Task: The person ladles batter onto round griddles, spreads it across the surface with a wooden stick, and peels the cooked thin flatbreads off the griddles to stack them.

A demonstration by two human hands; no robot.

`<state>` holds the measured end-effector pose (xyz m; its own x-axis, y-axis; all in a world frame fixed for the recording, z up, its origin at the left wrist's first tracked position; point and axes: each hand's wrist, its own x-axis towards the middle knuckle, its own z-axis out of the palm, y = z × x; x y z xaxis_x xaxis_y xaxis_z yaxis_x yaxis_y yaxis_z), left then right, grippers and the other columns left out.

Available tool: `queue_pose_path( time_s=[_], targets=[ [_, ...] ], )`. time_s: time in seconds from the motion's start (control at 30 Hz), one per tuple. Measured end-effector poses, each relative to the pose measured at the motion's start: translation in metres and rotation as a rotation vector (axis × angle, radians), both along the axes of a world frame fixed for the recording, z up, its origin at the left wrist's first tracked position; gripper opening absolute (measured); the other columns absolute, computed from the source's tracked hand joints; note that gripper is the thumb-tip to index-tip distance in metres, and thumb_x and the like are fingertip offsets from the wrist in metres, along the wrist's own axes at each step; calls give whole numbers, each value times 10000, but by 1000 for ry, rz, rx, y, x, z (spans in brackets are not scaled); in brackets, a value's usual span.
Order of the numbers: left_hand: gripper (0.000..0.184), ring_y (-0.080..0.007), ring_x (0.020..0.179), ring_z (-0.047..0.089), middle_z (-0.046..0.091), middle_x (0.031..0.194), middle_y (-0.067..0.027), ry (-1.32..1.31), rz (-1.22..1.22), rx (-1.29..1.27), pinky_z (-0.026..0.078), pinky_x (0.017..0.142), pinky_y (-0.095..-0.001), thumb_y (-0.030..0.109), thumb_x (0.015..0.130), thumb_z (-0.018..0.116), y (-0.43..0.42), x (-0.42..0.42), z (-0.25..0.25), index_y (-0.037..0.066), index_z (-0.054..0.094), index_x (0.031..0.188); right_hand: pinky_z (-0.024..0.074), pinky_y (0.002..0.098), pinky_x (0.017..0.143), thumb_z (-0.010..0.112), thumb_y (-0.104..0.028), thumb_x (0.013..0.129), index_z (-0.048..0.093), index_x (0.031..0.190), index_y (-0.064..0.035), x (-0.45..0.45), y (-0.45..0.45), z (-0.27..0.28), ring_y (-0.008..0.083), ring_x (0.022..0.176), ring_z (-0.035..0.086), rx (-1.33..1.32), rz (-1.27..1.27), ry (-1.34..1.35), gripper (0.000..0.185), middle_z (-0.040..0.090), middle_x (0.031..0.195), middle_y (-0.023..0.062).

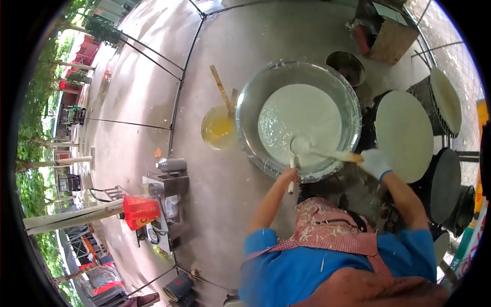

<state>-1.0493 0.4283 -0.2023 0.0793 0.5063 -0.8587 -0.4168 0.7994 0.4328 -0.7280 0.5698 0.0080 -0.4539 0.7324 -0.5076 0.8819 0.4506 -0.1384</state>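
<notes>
A wide metal basin (353, 112) holds a pool of white batter (299, 115). My left hand (289, 175) is wrapped round the pale handle of a ladle (292, 159), whose round, batter-coated end is in the basin near its close side. My right hand (376, 163), in a white glove, grips the wooden handle of a batter-coated tool (352, 157). Its light end reaches over the basin's rim to the ladle; whether it is a brush or a spatula I cannot tell. Just right of the gloved hand is a round griddle (404, 135) with a pale layer on it.
Left of the basin stands a tub of yellow liquid (219, 130) with a wooden stick (220, 87) in it. More round griddles (444, 185) line the right side. Behind are a dark pot (346, 69) and a cardboard box (393, 42). A metal flask (171, 165) stands at left.
</notes>
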Motion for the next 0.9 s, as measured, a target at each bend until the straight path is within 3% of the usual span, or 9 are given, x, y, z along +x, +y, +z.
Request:
queue_pose_path(
  time_s=[0.07, 0.17, 0.3, 0.37, 0.47, 0.67, 0.73, 0.8, 0.9],
  targets=[
    [183, -70, 415, 348, 398, 604, 6, -19, 48, -17, 276, 317, -194, 186, 874, 578, -2, -1, -6, 111, 411, 880, 494, 437, 743, 625, -440, 735, 660, 859, -64, -12, -5, 33, 347, 830, 632, -21, -79, -7, 398, 658, 849, 176],
    [206, -66, 394, 342, 389, 572, 17, -167, 177, -75, 273, 318, -196, 186, 868, 581, -2, 6, 2, 90, 422, 777, 492, 438, 729, 631, -457, 751, 659, 869, -68, 27, -32, -28, 345, 818, 629, 5, -209, 16, 408, 653, 831, 170],
    [314, -41, 392, 294, 327, 539, 42, -839, 478, -402, 252, 315, -187, 225, 900, 568, 9, 17, 60, 115, 367, 686, 488, 443, 696, 629, -454, 769, 650, 876, -64, 45, -93, -27, 342, 778, 630, 51, -294, 144, 405, 643, 786, 169],
    [319, -27, 397, 308, 350, 550, 39, -759, 526, -153, 250, 306, -174, 232, 910, 560, 6, 31, 179, 119, 365, 684, 490, 438, 672, 644, -419, 774, 650, 871, -64, 61, -111, -3, 347, 758, 629, 133, -336, 285, 368, 639, 765, 169],
    [334, -26, 397, 316, 359, 555, 32, -650, 486, 122, 265, 298, -164, 275, 942, 518, -1, 34, 258, 121, 372, 683, 493, 425, 643, 671, -346, 778, 653, 886, -69, 73, -110, 32, 352, 734, 628, 371, -287, 591, 298, 641, 765, 172],
    [443, -66, 383, 280, 292, 519, 36, -639, -27, 553, 271, 307, -239, 386, 956, 468, -25, 18, 473, 133, 341, 615, 504, 399, 674, 692, -297, 786, 657, 1014, -24, 72, -54, 144, 346, 776, 639, 837, -135, 971, 357, 661, 859, 180],
    [130, -48, 385, 264, 267, 527, 56, 204, 161, 768, 217, 289, -209, 314, 947, 497, -47, 51, 561, 187, 474, 959, 507, 394, 690, 702, -249, 781, 655, 1011, -17, 61, -35, 198, 329, 803, 645, 939, -139, 1213, 330, 665, 890, 173],
    [380, -53, 364, 284, 265, 530, 57, 449, 115, 939, 224, 289, -204, 237, 917, 501, -53, 43, 594, 330, 356, 1255, 506, 349, 704, 689, -165, 784, 654, 995, -13, 56, -30, 226, 300, 790, 644, 861, -152, 1305, 262, 670, 896, 164],
    [309, -67, 373, 283, 302, 538, 62, 429, 182, 1028, 190, 302, -214, 186, 861, 508, -51, 4, 556, 262, 443, 1153, 487, 304, 660, 657, -105, 799, 654, 986, -3, 41, -48, 213, 177, 718, 619, 628, -102, 1518, 213, 670, 834, 94]
  ],
)
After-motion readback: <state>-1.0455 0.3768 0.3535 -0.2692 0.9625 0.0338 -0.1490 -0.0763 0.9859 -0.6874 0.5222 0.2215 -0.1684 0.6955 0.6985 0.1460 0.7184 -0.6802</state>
